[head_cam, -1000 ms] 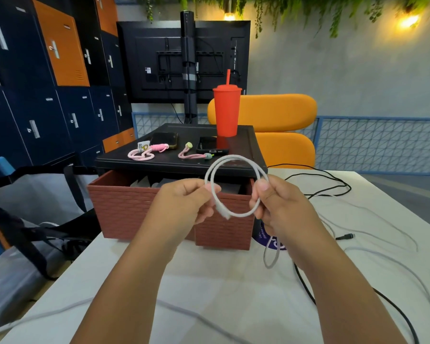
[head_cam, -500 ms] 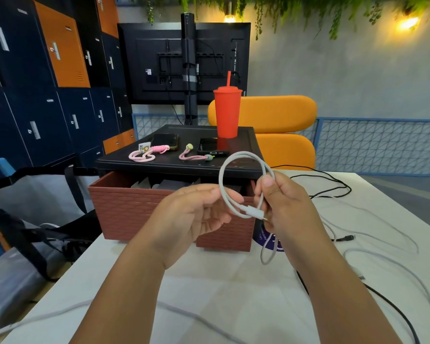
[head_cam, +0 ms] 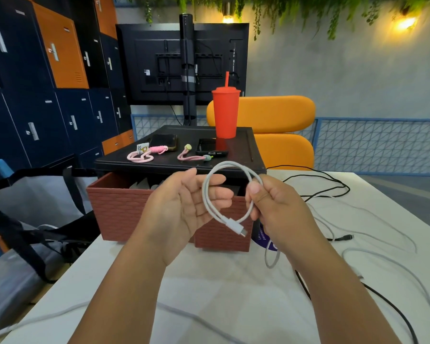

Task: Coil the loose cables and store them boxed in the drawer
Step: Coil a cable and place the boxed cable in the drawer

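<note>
White USB-C cable [head_cam: 230,193]: double loop, plug dangling, pinched by right hand [head_cam: 274,209] before the brick-patterned drawer [head_cam: 124,207]; left hand [head_cam: 184,209] slack-fingered, holding nothing.

Bare hands: two, left hand [head_cam: 184,209] and right hand [head_cam: 278,207].
Coiled white cable with plug [head_cam: 235,225]: one.
Loose black cables [head_cam: 333,184] on white table [head_cam: 221,294]: at least two, and tangle hides exact count.
Loose white cables [head_cam: 382,259]: several, count unclear.
Reddish-brown brick-pattern drawer [head_cam: 119,209]: one.
Black glossy cabinet top [head_cam: 238,155]: one.
Dark flat smartphones [head_cam: 163,141]: two.
Pink looped wrist straps [head_cam: 140,157]: two.
Red plastic tumbler with straw [head_cam: 226,112]: one.
Orange padded chair [head_cam: 278,115]: one.
Black monitor on stand [head_cam: 157,63]: one.
Glowing wall lamps [head_cam: 405,22]: two.
</note>
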Available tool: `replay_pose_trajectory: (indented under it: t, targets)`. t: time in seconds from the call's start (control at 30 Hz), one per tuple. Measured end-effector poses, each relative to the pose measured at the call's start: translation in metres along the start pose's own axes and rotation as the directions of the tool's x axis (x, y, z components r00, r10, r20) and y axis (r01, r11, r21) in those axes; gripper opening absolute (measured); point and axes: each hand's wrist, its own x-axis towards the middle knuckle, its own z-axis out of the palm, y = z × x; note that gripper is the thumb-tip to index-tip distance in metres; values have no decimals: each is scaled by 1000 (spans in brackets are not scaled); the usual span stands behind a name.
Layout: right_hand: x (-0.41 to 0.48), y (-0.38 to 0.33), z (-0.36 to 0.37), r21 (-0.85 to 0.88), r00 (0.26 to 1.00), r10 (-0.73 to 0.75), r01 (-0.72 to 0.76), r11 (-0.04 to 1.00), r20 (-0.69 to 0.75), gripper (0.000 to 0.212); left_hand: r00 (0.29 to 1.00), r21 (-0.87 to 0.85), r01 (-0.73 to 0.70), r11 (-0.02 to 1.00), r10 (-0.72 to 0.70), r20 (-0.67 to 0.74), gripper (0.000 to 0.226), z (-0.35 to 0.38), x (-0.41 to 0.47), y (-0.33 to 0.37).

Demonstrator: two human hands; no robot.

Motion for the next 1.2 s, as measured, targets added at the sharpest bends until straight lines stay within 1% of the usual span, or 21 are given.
replay_pose_trajectory:
  t: [0.1,0.17,0.23,0.3,0.37,0.43,0.5,0.57,0.63,0.7,0.77,0.83,0.9,0.93,1.0,1.03,1.1,1.17,1.2]
  targets:
    - [-2,0,2,-35,1000,-15,15,999,10,33,1000,-71,-22,997,21,-16,32,6,-2,-1]
    - [-1,-1,2,21,1000,2,-2,1000,9,34,999,-173,-21,985,27,33,26,7,-3,-2]
    - [-1,-2,2,76,1000,16,-17,997,17,34,991,-311,30,950,11,130,29,4,-3,-2]
    - [-3,-4,2,92,1000,12,-15,996,24,34,977,-420,70,905,23,211,28,2,-3,-3]
    - [-4,-6,2,66,1000,-15,14,998,21,32,967,-493,70,867,62,248,27,1,-2,-5]
    - [-4,-6,-3,9,999,-41,41,999,-1,27,956,-554,48,831,122,267,31,-1,-1,-5]
    - [-3,-3,-12,-7,998,-38,38,999,-46,20,950,-610,-16,793,201,237,32,-5,-1,-2]
    - [-1,0,-23,-56,995,-21,15,998,-99,18,952,-639,-126,759,274,137,33,-7,-4,4]
    - [0,2,-33,-147,995,-16,0,989,-103,19,947,-620,-244,746,321,14,39,-6,-7,11]
    - [-2,0,-36,-211,1000,-12,7,977,-21,21,928,-560,-337,757,368,-61,40,-2,-8,14]
    - [-6,-6,-33,-267,993,-8,40,963,121,22,897,-457,-425,781,431,-98,37,4,-8,11]
    - [-9,-12,-25,-341,970,2,84,936,245,21,860,-279,-508,815,499,-108,40,11,-7,6]
    - [-11,-18,-19,-385,947,7,123,915,320,21,825,-48,-564,824,559,-89,42,15,-5,-1]
    - [-12,-20,-17,-387,935,7,140,912,355,19,806,74,-583,809,587,-71,45,15,-4,-5]
    - [-15,-25,-17,-387,906,12,169,907,424,12,769,318,-609,727,639,12,50,14,0,-14]
    - [-16,-26,-18,-405,895,9,192,894,445,11,771,415,-597,686,634,62,51,12,1,-18]
    - [-17,-28,-24,-454,909,-19,226,862,416,11,822,556,-526,644,552,139,51,11,1,-21]
    - [-16,-27,-31,-448,952,-75,208,869,296,10,879,623,-447,641,446,172,46,12,-2,-23]
    - [-14,-25,-35,-421,969,-99,188,887,225,10,904,626,-405,666,396,164,40,12,-3,-22]
